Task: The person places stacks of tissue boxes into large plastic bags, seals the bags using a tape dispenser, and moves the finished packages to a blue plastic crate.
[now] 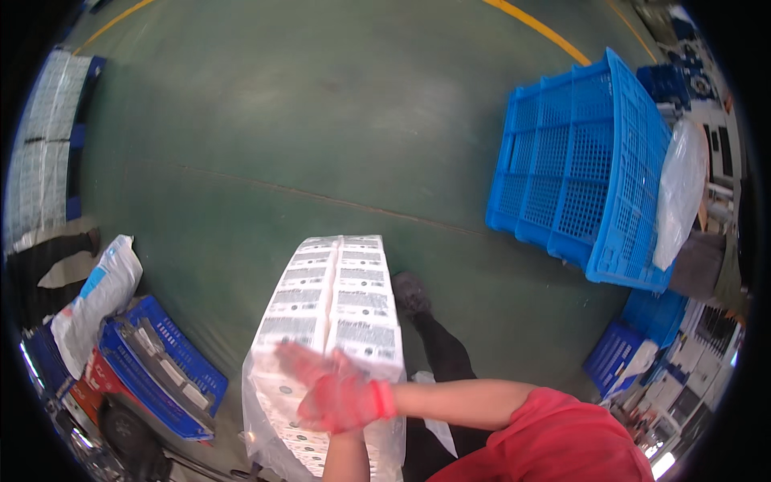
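Note:
A tall stack of small white printed boxes [364,307] stands before me in two columns, with clear plastic film [256,428] around its near part. Above the stack's near part is my left hand [304,364], in a red glove; its blurred fingers look spread, and whether it touches the boxes cannot be told. My right hand [346,403], also in a red glove, crosses over my left wrist and overlaps the base of that hand. Motion blur hides its fingers, so its grip is unclear.
A large blue plastic crate [560,156] stands at the right, beside a clear plastic bag [680,193]. Wrapped stacks on a blue pallet [75,175] are far left. Lower left are a blue basket [181,349], a white sack [99,301] and a wheel [123,425]. A person's legs [48,253] show at left.

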Motion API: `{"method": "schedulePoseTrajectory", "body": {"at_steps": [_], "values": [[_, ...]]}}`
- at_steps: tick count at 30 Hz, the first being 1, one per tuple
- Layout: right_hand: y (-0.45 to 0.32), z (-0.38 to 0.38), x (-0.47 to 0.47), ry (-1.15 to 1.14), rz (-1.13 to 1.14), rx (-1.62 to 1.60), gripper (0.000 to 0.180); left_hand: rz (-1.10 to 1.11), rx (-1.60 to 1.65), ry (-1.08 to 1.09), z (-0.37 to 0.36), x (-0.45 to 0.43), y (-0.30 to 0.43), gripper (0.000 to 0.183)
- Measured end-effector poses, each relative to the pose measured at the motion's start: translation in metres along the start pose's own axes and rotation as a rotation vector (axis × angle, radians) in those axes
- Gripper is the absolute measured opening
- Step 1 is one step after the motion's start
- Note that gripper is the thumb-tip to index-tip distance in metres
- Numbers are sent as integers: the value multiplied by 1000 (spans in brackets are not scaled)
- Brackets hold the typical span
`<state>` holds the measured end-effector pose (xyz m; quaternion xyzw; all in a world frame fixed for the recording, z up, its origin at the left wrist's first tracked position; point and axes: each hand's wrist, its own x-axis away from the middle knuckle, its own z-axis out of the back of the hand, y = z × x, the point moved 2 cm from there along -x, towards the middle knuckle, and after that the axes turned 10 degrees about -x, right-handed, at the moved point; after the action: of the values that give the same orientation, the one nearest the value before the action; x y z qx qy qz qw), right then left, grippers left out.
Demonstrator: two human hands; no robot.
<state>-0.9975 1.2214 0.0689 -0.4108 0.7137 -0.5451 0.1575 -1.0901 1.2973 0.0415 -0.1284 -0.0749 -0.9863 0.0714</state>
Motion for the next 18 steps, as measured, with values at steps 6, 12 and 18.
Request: {"method": "schedulePoseTrajectory", "body": {"at_steps": [6,12,18], "values": [[-14,14,8,-14,62,389,39,119,-52,30,5,-47,14,65],[-42,39,29,301,-407,450,21,-76,325,142,47,38,-70,48],[-58,-67,18,909,230,766,12,533,-133,306,73,200,-211,79]]}}
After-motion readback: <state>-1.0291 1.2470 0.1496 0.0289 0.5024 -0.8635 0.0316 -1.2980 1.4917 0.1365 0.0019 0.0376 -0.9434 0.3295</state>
